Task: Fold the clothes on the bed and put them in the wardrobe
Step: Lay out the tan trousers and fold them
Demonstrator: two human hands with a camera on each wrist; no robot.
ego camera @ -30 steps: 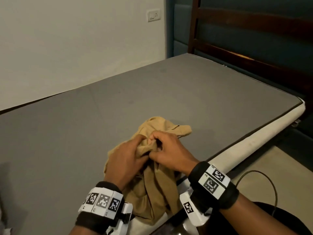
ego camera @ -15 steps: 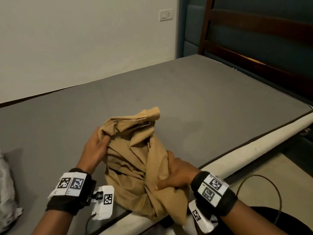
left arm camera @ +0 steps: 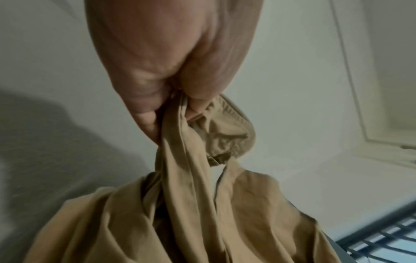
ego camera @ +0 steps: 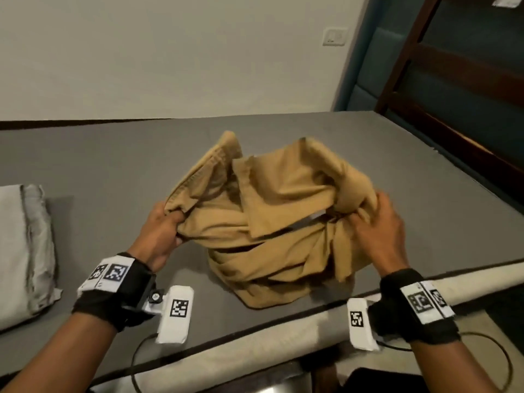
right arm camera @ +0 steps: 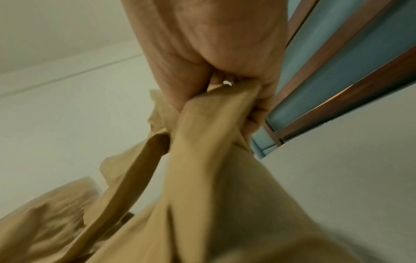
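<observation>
Left hand (ego camera: 158,231): fingers curled round a bunched edge of the tan garment (ego camera: 278,222), at its left side; the left wrist view shows the seamed hem pinched between thumb and fingers (left arm camera: 144,117).
Right hand (ego camera: 380,231): clenched on a gathered fold at the garment's right side; the right wrist view shows cloth squeezed inside the fist (right arm camera: 216,58).
Tan garment: crumpled and unfolded, lifted between the two hands, its lower part resting in a heap on the bed (ego camera: 141,154) near the front edge.
Bed: grey cover over a pale mattress side (ego camera: 255,336) that runs along the near edge.
Cable (ego camera: 136,361): dark, looping over the near mattress edge below the left wrist.
Grey folded cloth (ego camera: 25,251): lies flat on the bed at the left, well apart from the garment.
Headboard (ego camera: 453,89): dark wooden slats with blue panels behind, at the far right.
Wall (ego camera: 170,52): pale, beyond the bed, with a white switch plate (ego camera: 335,37) near the headboard.
</observation>
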